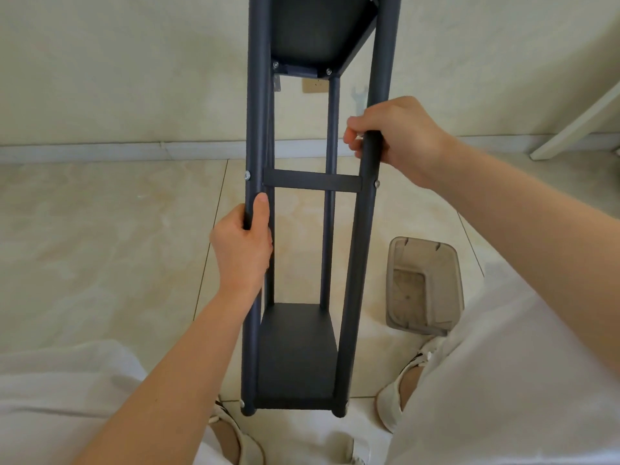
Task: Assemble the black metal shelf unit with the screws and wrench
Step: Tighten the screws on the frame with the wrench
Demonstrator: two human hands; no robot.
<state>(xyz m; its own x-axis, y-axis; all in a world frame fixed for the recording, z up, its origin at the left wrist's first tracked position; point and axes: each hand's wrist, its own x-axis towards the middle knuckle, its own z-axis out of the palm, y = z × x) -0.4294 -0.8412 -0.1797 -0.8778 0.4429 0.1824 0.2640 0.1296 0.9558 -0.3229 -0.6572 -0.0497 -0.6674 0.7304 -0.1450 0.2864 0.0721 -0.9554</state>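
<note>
The left hand [242, 250] has its grip wrapped shut around the near left post [256, 95] of the black shelf unit [298, 354], just below the silver screw [247, 176] that pins the crossbar [312, 183]. The unit stands upright on the tiled floor [100, 246] between the person's feet, its lower shelf down near the shoes and an upper shelf panel [318, 31] overhead. I judge it rigid and moderately heavy for its slim build: steel tubes and flat panels that do not flex, but tall and narrow, so it likely tips easily. The painted tubes look smooth (a loose hold could slide), so a full wrap on the posts, close to a bolted joint, seems the safest place to take it.

Right of the crossbar, the right hand [399, 135] is clamped on the near right post [375, 105], higher than the left hand, thumb and fingers pinched round it. A wrench [358, 98] lies on the floor beyond, and a clear plastic container [424, 286] sits beside the right foot.
</note>
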